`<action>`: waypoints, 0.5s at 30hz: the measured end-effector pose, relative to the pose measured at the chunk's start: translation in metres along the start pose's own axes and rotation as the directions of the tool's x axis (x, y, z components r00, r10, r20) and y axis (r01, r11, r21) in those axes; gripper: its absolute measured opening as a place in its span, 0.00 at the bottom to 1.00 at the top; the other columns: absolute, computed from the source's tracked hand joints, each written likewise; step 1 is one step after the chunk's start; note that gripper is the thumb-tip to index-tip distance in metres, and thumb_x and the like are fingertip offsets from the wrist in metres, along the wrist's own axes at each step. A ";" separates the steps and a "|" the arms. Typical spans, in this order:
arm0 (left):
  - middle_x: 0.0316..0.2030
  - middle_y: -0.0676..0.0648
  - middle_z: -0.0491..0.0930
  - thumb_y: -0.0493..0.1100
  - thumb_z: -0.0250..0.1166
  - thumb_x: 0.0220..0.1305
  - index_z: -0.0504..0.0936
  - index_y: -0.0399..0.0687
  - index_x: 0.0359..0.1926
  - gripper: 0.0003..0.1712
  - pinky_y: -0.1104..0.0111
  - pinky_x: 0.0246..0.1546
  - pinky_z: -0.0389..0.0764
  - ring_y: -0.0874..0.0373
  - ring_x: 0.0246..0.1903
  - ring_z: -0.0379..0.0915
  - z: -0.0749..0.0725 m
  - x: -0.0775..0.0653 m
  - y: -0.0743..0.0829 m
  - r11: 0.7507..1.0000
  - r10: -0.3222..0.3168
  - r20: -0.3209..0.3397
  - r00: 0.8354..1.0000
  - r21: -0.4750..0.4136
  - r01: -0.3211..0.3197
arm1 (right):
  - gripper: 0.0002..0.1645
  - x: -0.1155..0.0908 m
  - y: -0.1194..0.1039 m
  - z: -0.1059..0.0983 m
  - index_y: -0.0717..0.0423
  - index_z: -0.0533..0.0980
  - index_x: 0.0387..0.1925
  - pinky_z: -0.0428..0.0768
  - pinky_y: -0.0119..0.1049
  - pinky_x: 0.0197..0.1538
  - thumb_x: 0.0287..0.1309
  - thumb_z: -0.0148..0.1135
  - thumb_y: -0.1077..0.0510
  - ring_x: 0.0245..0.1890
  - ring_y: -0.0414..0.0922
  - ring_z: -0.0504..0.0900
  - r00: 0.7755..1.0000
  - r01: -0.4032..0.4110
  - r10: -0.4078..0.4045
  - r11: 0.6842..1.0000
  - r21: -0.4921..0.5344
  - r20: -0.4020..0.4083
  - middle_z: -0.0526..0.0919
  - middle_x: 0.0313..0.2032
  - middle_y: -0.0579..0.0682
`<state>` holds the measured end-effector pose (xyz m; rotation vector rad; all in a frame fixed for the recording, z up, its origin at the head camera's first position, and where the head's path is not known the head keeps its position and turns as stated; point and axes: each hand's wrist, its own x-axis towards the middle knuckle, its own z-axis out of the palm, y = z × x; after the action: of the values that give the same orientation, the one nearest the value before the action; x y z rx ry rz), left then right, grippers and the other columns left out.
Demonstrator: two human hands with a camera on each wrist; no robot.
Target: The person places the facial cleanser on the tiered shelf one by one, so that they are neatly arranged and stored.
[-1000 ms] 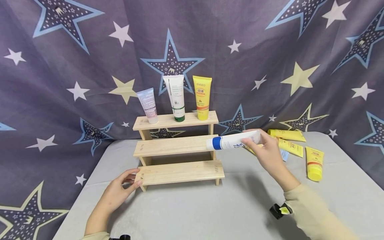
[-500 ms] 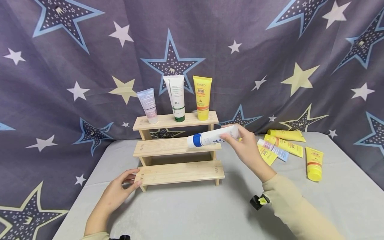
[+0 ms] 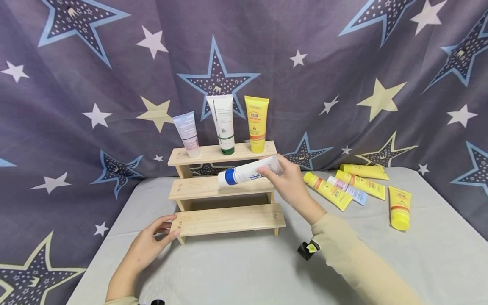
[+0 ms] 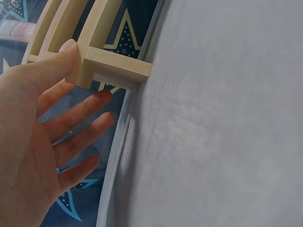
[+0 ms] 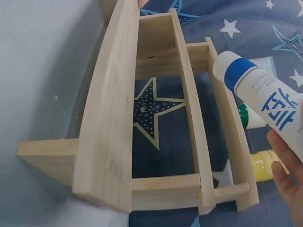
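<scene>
In the head view my right hand (image 3: 291,182) grips a white squeeze tube (image 3: 248,171) by its flat crimped end. The tube lies nearly level in the air, its white cap and blue band pointing left, in front of the middle step of a three-tier wooden display stand (image 3: 228,220). From the right wrist the same tube (image 5: 260,92) shows blue lettering, with fingertips along its underside. My left hand (image 3: 146,243) holds the left end of the lowest step between thumb and index finger; the left wrist view shows the other fingers (image 4: 87,130) spread below the wood.
On the top step stand a pale blue-pink tube (image 3: 187,134), a white tube with a green cap (image 3: 223,125) and a yellow tube (image 3: 257,124). Several more tubes, mostly yellow (image 3: 328,190), lie on the grey table (image 3: 244,271) at right. A star-patterned curtain (image 3: 320,51) hangs behind.
My right hand has carried the white tube leftward from the right side to the middle step, its capped end dipping slightly. The yellow tubes behind it came into view. My left hand stays put.
</scene>
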<state>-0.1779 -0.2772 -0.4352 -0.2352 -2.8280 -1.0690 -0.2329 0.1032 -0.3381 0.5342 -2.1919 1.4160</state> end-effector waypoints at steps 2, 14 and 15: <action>0.44 0.48 0.85 0.55 0.67 0.66 0.76 0.51 0.63 0.28 0.49 0.49 0.76 0.47 0.47 0.80 0.000 0.000 0.000 1.000 0.001 -0.002 1.000 0.002 -0.001 | 0.15 0.003 -0.001 0.004 0.60 0.80 0.42 0.75 0.33 0.29 0.58 0.71 0.56 0.27 0.42 0.78 0.999 0.037 -0.037 0.999 -0.034 0.015 0.86 0.32 0.52; 0.45 0.46 0.85 0.54 0.67 0.66 0.75 0.50 0.63 0.29 0.45 0.50 0.75 0.44 0.48 0.80 0.000 0.000 0.000 1.000 0.008 0.001 1.000 -0.010 -0.008 | 0.16 0.027 -0.015 0.025 0.55 0.81 0.45 0.71 0.35 0.27 0.60 0.70 0.51 0.25 0.42 0.72 0.991 0.081 -0.066 0.989 -0.126 0.117 0.83 0.29 0.47; 0.45 0.46 0.85 0.54 0.67 0.66 0.75 0.50 0.63 0.29 0.45 0.50 0.75 0.44 0.48 0.80 0.000 0.000 0.000 1.000 0.009 0.000 1.000 -0.009 -0.009 | 0.16 0.029 -0.016 0.026 0.54 0.81 0.45 0.71 0.35 0.27 0.60 0.70 0.50 0.25 0.42 0.72 0.990 0.085 -0.067 0.986 -0.141 0.124 0.82 0.29 0.47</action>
<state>-0.1784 -0.2771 -0.4356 -0.2490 -2.8203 -1.0800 -0.2527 0.0711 -0.3190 0.6573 -2.3205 1.2010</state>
